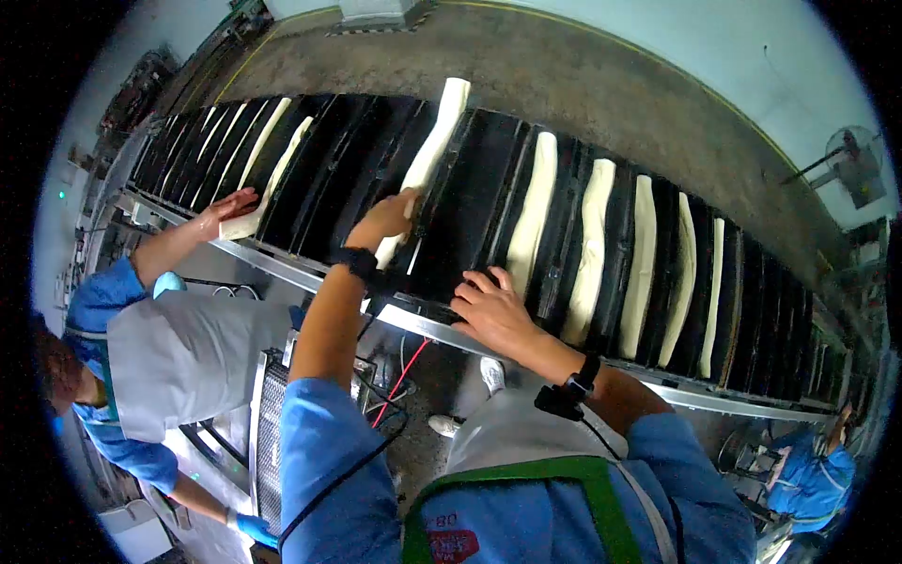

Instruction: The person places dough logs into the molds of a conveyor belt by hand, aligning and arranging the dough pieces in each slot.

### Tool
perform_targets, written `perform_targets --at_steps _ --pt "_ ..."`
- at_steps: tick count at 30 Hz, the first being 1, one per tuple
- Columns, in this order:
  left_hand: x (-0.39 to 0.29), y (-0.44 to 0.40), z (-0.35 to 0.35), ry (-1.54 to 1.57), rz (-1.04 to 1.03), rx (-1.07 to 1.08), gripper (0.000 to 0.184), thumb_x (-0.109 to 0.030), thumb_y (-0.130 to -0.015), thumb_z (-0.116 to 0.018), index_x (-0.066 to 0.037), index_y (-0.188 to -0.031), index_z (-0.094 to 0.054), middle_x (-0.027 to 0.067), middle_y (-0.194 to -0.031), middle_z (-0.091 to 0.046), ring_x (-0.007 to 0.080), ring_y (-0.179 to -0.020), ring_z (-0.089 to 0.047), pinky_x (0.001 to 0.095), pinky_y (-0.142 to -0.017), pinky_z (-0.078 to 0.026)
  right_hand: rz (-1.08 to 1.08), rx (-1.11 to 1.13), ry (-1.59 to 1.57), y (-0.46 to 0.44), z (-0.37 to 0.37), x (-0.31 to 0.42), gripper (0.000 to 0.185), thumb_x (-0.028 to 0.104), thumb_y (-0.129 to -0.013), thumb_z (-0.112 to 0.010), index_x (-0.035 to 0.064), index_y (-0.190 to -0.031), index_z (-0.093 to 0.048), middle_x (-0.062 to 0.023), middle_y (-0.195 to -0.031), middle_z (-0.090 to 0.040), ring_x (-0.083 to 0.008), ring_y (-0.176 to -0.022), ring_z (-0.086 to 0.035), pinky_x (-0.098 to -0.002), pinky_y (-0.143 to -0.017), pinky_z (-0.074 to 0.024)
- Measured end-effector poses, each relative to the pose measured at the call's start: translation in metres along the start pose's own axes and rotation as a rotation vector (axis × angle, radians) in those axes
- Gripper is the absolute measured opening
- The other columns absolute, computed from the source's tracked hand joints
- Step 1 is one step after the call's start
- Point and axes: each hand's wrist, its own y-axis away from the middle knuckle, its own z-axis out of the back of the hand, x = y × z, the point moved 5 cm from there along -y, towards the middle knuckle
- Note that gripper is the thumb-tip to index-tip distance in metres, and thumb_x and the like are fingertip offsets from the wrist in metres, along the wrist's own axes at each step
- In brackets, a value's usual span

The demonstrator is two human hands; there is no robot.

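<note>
My left hand [385,222] is wrapped round the lower part of a long pale strip [435,146], whose far end reaches past the far edge of the black slotted conveyor [465,211]. My right hand [491,308] rests with its fingers spread on the conveyor's near side, just left of the lower end of another pale strip [534,211]. No object shows in it. More pale strips, among them a wavy one [592,249] and a straighter one [640,268], lie in separate slots to the right.
At the left, a co-worker's hand [228,212] touches a pale strip [280,171]; their other hand wears a blue glove [256,529]. Another person [810,479] is at the far right. A metal rail [423,324] runs along the near edge. A perforated metal tray [270,442] stands below.
</note>
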Motion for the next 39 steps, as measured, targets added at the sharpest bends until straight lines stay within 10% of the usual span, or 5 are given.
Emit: perform_targets --at_steps 16,18,28,33,39 --pt "-0.042 0.089 0.013 -0.120 0.328 -0.360 0.041 -0.015 -0.074 -0.048 -0.013 -0.112 -0.034 0.0202 -0.083 -0.053 0.0349 -0.076 -0.054 0.0410 -0.063 -0.044 0.053 -0.048 -0.045 0.006 -0.009 -0.004 0.023 0.024 -0.067 -0.058 0.0087 -0.083 -0.055 -0.0053 -0.091 -0.051 -0.0220 -0.104 -0.039 -0.0425 -0.088 -0.0226" --pt "-0.041 0.096 0.012 -0.326 0.534 -0.052 0.040 -0.015 -0.074 -0.048 -0.008 -0.111 -0.036 0.0166 -0.079 -0.057 0.0323 -0.074 -0.056 0.0399 -0.062 -0.045 0.078 -0.072 -0.039 0.007 -0.002 -0.006 0.022 0.023 -0.067 -0.058 0.0086 -0.084 -0.054 -0.0055 -0.091 -0.051 -0.0221 -0.104 -0.040 -0.0425 -0.087 -0.0233" --pt "-0.100 0.113 0.042 -0.461 0.380 -0.485 0.021 -0.019 -0.071 -0.049 -0.009 -0.089 -0.053 0.0087 -0.087 -0.054 0.0254 -0.084 -0.051 0.0349 -0.068 -0.042 0.090 -0.166 0.068 -0.005 0.012 -0.023 0.020 0.021 -0.068 -0.057 0.0084 -0.081 -0.050 -0.0054 -0.089 -0.050 -0.0204 -0.098 -0.043 -0.0418 -0.082 -0.0268" --pt "-0.105 0.229 0.020 -0.054 0.255 -0.611 0.027 -0.020 -0.069 -0.055 -0.007 -0.093 -0.054 0.0129 -0.089 -0.053 0.0307 -0.082 -0.049 0.0381 -0.072 -0.041 0.080 -0.185 0.070 -0.007 0.005 -0.030 0.013 0.020 -0.063 -0.054 0.0124 -0.073 -0.052 -0.0019 -0.080 -0.052 -0.0189 -0.085 -0.047 -0.0383 -0.073 -0.0304" --pt "-0.052 0.442 -0.079 0.254 0.833 -0.700 0.026 -0.020 -0.074 -0.053 -0.004 -0.093 -0.054 0.0161 -0.089 -0.055 0.0304 -0.085 -0.051 0.0371 -0.075 -0.041 0.181 -0.242 0.256 -0.005 -0.010 -0.030 0.017 0.014 -0.064 -0.057 0.0062 -0.078 -0.053 -0.0093 -0.082 -0.054 -0.0244 -0.083 -0.049 -0.0407 -0.071 -0.0354"
